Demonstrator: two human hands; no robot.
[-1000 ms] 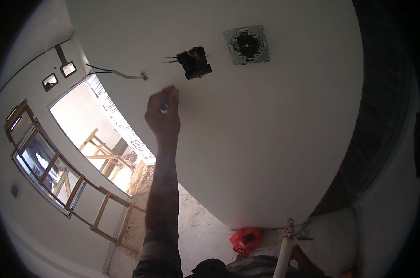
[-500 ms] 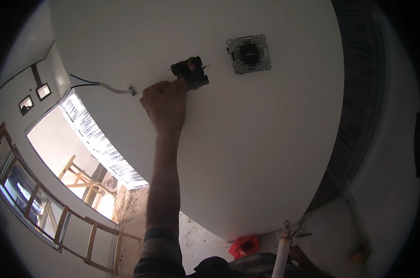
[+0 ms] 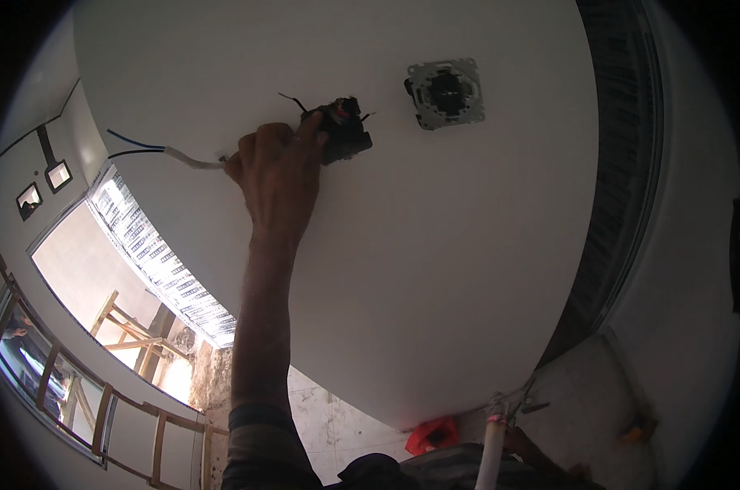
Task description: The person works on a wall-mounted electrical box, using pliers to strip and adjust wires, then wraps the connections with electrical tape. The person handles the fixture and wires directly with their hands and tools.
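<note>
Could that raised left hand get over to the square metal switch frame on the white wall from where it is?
Probably yes. The left hand is already up at the dark wall box with wires, and the square metal switch frame sits just beyond it on the same bare white wall, with nothing between them.

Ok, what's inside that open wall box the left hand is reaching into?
The dark wall box shows thin dark wires sticking out and a hint of red inside. The left hand has a fingertip at its edge; deeper contents are too dark to tell.

A building under renovation: bare wires (image 3: pixel 153 151) jut from the white wall (image 3: pixel 435 245), wooden scaffolding (image 3: pixel 125 327) stands outside.
</note>
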